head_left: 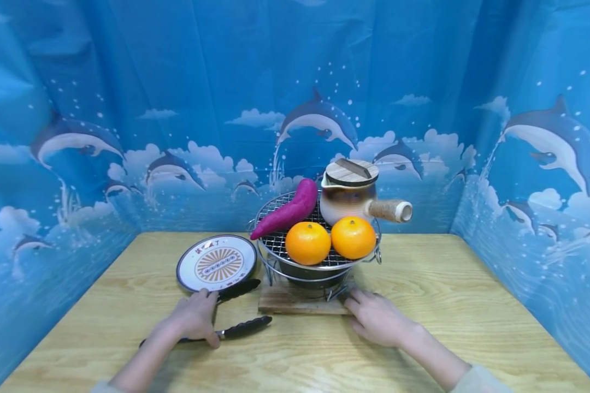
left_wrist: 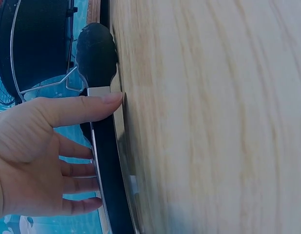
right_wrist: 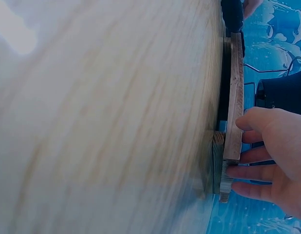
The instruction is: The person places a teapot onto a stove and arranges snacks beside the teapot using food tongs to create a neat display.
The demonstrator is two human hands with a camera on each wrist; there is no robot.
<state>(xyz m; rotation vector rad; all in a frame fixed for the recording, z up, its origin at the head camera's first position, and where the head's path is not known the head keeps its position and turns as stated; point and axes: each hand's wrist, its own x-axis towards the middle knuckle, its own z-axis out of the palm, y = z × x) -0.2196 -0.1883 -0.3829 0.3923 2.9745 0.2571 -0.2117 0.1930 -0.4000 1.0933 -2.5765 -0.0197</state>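
Metal tongs with black ends [head_left: 247,327] lie spread on the table. My left hand [head_left: 194,316] spans them, thumb on the near arm and fingers toward the far arm. In the left wrist view, the thumb crosses the near arm of the tongs [left_wrist: 111,161]. My right hand [head_left: 376,319] touches the right end of a wooden board [head_left: 302,303], its fingers extended along the edge in the right wrist view. On this board stands a round black stove [head_left: 310,277] in a wire stand, with a mesh grill [head_left: 280,206] on top.
The grill carries a purple sweet potato [head_left: 287,213], two oranges [head_left: 308,243] and a teapot [head_left: 346,203] with a wooden lid; its wrapped handle points right. Left of the stove lies a patterned plate [head_left: 187,259], close to the tongs. A blue dolphin curtain [head_left: 216,65] surrounds the table.
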